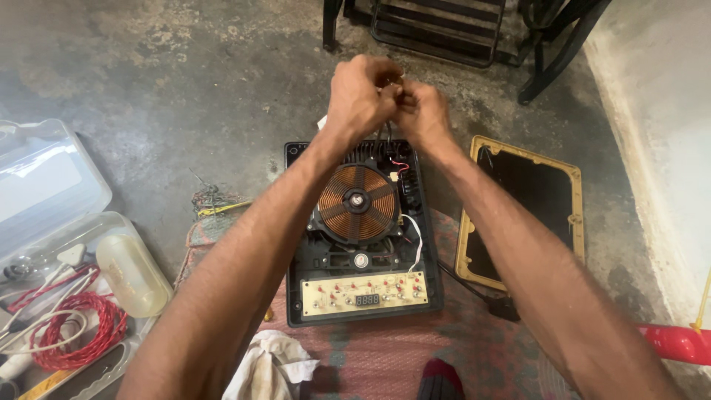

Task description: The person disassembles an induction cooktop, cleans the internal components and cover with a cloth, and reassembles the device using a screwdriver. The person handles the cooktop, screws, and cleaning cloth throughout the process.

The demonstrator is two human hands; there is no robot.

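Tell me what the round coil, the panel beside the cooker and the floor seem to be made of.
Coil: copper wire by its shiny orange-brown turns. Panel: dark glossy sheet, probably glass, in a worn yellowish frame, perhaps plastic. Floor: rough, stained grey concrete, it seems.

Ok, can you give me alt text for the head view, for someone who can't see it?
Two bare hands, left hand and right hand, meet closed around something small above the far end of an opened induction cooker, whose copper coil and control board are exposed. The cooker's gold-rimmed glass top lies to its right, and a clear plastic toolbox with red wire sits at left.
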